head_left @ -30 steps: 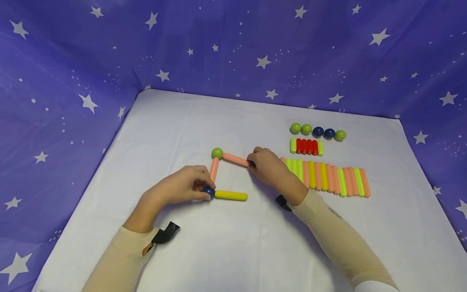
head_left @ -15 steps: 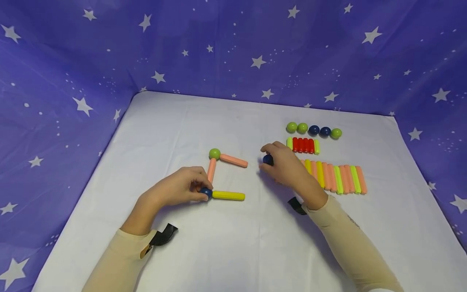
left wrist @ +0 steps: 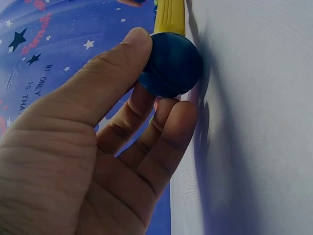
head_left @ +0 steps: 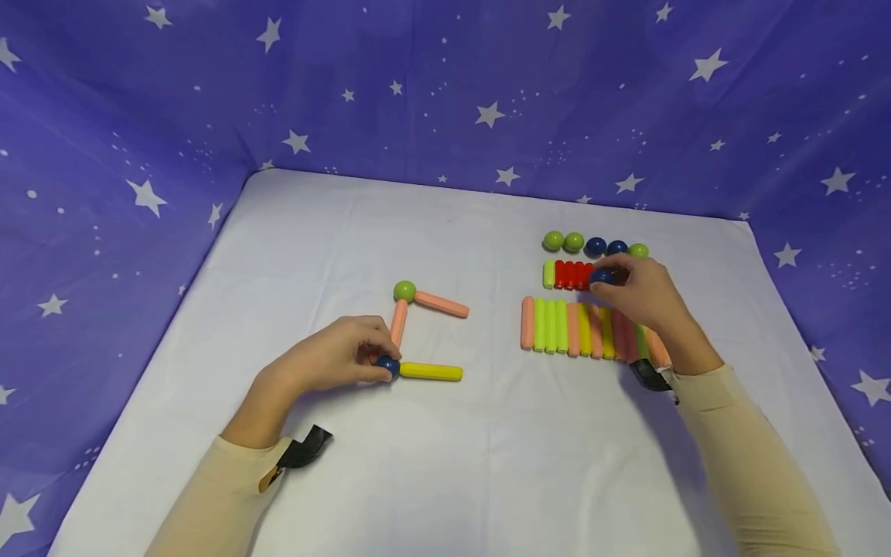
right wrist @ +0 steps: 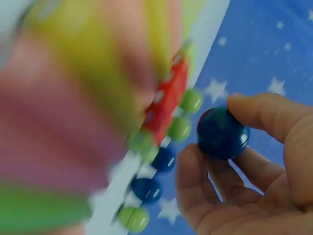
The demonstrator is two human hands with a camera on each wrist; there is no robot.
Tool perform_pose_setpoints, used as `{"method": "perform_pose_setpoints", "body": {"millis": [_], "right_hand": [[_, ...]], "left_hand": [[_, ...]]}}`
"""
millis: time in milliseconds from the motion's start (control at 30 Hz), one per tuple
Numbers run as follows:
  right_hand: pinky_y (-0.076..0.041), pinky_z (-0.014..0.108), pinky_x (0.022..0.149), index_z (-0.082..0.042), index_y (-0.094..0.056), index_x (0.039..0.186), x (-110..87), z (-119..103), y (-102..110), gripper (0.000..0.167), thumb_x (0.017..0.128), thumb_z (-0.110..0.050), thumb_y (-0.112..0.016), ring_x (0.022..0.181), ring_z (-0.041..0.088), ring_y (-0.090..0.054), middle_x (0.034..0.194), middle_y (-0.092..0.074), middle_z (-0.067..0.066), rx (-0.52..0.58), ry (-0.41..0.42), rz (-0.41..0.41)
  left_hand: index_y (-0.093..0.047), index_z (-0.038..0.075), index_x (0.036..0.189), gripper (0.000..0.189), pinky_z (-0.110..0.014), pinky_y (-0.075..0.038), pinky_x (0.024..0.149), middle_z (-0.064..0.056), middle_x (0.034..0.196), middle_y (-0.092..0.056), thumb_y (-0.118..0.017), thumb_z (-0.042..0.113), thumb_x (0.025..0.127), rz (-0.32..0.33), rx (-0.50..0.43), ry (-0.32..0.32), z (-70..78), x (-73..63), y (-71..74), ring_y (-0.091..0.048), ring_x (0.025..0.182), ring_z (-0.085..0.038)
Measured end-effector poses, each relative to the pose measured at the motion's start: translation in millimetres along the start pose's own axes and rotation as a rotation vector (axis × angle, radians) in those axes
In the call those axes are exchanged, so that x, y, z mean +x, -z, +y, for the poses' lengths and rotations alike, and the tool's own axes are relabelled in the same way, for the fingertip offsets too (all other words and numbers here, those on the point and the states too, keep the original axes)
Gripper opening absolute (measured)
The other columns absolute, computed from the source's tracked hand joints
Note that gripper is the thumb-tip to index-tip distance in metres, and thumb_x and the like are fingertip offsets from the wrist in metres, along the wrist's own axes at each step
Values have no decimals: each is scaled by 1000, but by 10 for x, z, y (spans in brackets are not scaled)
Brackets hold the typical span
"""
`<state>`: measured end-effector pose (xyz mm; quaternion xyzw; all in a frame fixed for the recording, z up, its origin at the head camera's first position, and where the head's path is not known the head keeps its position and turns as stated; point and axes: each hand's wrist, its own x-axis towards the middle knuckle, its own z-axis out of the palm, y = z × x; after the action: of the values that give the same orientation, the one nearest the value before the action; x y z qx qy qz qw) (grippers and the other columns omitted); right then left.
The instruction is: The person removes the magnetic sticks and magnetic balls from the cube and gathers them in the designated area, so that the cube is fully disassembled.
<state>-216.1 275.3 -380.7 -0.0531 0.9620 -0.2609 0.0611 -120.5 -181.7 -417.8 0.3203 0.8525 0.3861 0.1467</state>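
Observation:
My left hand (head_left: 334,352) pinches a dark blue ball (left wrist: 173,64) between thumb and fingers, low at the tabletop. A yellow stick (head_left: 431,372) joins this ball and points right. A pink stick (head_left: 399,321) runs from beside the ball up to a green ball (head_left: 404,292), and a second pink stick (head_left: 442,304) slants right from that green ball. Over the right end of the short red sticks (head_left: 569,275), my right hand (head_left: 643,294) holds another dark blue ball (right wrist: 223,133) in its fingertips, raised off the table in the right wrist view.
Behind the right hand lies a row of green balls (head_left: 553,240) and blue balls (head_left: 595,247). Long pink, yellow and green sticks (head_left: 551,326) lie side by side nearer me, partly hidden by the right hand. A purple star-printed cloth (head_left: 445,93) rises behind the white table (head_left: 390,464).
My right hand has drawn its blue ball away from the free end of the slanted pink stick and carried it right, over the stick rows. My left hand keeps its hold.

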Motion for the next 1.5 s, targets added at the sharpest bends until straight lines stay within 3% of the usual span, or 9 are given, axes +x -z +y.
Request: {"method": "perform_pose_setpoints", "body": {"millis": [167,300,400,567,700,1000,1267,1400,1500], "right_hand": [[-52,48,76,-3,-47,124,106,288,184,56,89,-40,-70,96,35,-60,122,-52,21,3,-80,-12],[-49,45,72,1,-39,123,230,525,305,66,86,-43,-73,87,35,-57,117,-47,24,-17,-162,5],[-47,45,71,3,-38,121,328,698,371,69,84,-42,-75,88,36,-52,113,-45,24,-39,-242,-12],[-45,47,71,5,-40,114,479,894,457,60,85,-34,-75,90,38,-47,107,-46,26,-76,-337,-68],[-44,47,71,5,-41,113,634,973,477,53,85,-25,-74,91,39,-45,106,-45,25,-68,-363,-78],[-45,54,80,6,-43,126,840,1066,475,55,88,-24,-70,98,42,-45,118,-45,28,-98,-381,-64],[-43,61,88,6,-38,137,735,1055,542,66,88,-26,-69,109,48,-45,129,-42,34,-110,-363,-61],[-38,65,92,7,-37,138,586,892,560,65,89,-25,-66,113,52,-42,130,-41,37,-169,-287,-35],[-37,65,91,8,-39,137,433,604,469,62,90,-24,-64,109,52,-43,126,-44,36,-211,-173,20]], "left_hand": [[-74,18,100,21,-26,-49,66,5,92,-59,-82,18,81,4,-4,-2,-15,-3,16,-56,76,-14],[-74,19,100,21,-26,-49,66,6,92,-60,-81,19,81,-1,-10,1,-23,1,16,-56,76,-13],[-74,18,100,20,-26,-50,66,6,92,-60,-81,19,81,-3,-20,3,-24,4,14,-56,76,-13],[-74,18,101,21,-26,-50,67,7,93,-59,-81,21,82,-8,-27,6,-34,11,4,-57,78,-15],[-74,19,100,20,-27,-50,67,8,93,-59,-81,20,81,-5,-27,6,-41,2,-2,-57,78,-14],[-74,20,101,21,-27,-49,67,7,93,-59,-81,22,82,-2,-32,-1,-59,14,-3,-56,78,-14],[-74,20,101,21,-27,-50,68,7,94,-60,-81,21,81,-3,-29,0,-45,22,12,-56,78,-13],[-74,19,100,20,-28,-50,68,6,94,-61,-81,21,81,-11,-34,3,-41,18,14,-56,78,-12],[-74,20,100,18,-29,-50,68,6,94,-61,-80,23,83,-18,-38,7,-52,20,28,-56,77,-11]]}}
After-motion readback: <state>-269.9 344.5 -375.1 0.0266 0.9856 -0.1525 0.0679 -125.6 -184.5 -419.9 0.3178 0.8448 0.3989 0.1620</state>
